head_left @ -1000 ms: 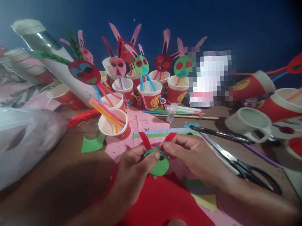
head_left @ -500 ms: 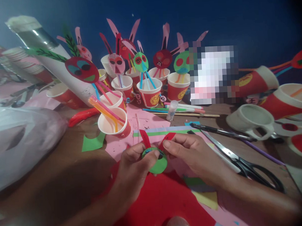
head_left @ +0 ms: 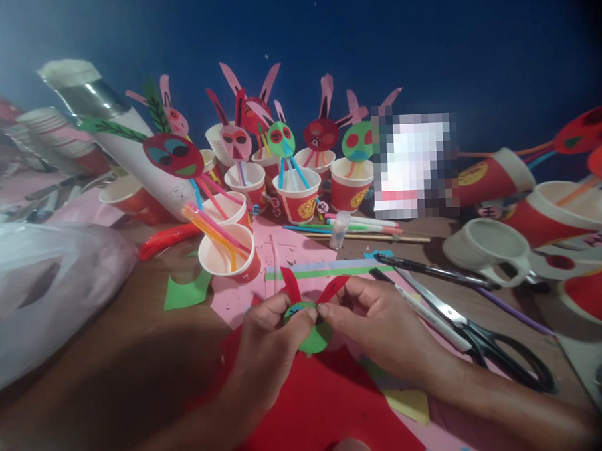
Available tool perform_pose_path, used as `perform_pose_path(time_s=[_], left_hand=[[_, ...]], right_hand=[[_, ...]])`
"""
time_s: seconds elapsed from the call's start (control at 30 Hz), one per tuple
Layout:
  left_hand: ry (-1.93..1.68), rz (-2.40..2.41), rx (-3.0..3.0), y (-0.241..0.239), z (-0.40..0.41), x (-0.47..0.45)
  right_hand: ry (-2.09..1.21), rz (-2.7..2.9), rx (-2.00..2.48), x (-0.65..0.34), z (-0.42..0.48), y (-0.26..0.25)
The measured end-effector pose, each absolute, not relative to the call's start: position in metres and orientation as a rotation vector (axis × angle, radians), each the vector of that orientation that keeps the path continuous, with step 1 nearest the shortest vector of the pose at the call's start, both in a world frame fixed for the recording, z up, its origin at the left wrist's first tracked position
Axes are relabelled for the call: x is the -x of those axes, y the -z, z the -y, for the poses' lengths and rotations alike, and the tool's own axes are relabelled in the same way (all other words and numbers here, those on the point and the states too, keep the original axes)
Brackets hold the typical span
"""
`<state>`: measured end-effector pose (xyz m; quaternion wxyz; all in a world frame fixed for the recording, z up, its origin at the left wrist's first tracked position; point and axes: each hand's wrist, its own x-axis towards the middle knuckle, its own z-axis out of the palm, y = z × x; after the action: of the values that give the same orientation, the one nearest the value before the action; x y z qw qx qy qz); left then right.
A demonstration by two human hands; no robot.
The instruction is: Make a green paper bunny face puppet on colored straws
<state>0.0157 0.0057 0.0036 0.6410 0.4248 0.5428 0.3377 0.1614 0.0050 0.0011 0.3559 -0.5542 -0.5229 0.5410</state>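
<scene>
Green paper disc [head_left: 315, 341] sits in the near middle of the scene, held up over a red sheet [head_left: 299, 412], with two red paper strips [head_left: 290, 284] rising from its far edge. The left hand [head_left: 270, 336] is closed on the disc, thumb across its face, while the right hand [head_left: 375, 315] pinches the right-hand strip near its base, the thumbs just beside each other.

Beneath the red sheet spreads a brown tabletop [head_left: 193, 333], deeply shadowed at near left. Pink paper [head_left: 312, 250] dotted with dark specks covers its middle, and a green scrap [head_left: 187, 291] lies to the left. A bulky translucent bag [head_left: 93, 261] fills the left side. To the right lie black-handled scissors [head_left: 462, 321], with a black pen [head_left: 427, 270] and a pale mug [head_left: 464, 251] farther off.

Along the far side stand red-and-white paper cups [head_left: 300, 202] topped with eared paper faces, and a white roll [head_left: 128, 143] leans at far left. Behind everything rises a dark blue wall [head_left: 272, 27], hazy at upper left, and a pixelated patch hides part of the far right
</scene>
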Motion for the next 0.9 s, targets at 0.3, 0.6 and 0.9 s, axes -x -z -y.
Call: perform_pose_path(time_s=[0.3,0.6,0.9], left_hand=[[-0.794,-1.13,-0.843,0.007,-0.006,-0.013],[-0.826,-1.044,-0.832,0.008,-0.008,-0.009],[-0.872,-1.122,-0.845,0.01,-0.009,-0.007]], right_hand=[[-1.463,1.296,1.343,-0.164,-0.007,0.013],[-1.539,1.161,1.228,-0.168,-0.015,0.018],[-1.537,1.093,1.19,-0.168,-0.019,0.01]])
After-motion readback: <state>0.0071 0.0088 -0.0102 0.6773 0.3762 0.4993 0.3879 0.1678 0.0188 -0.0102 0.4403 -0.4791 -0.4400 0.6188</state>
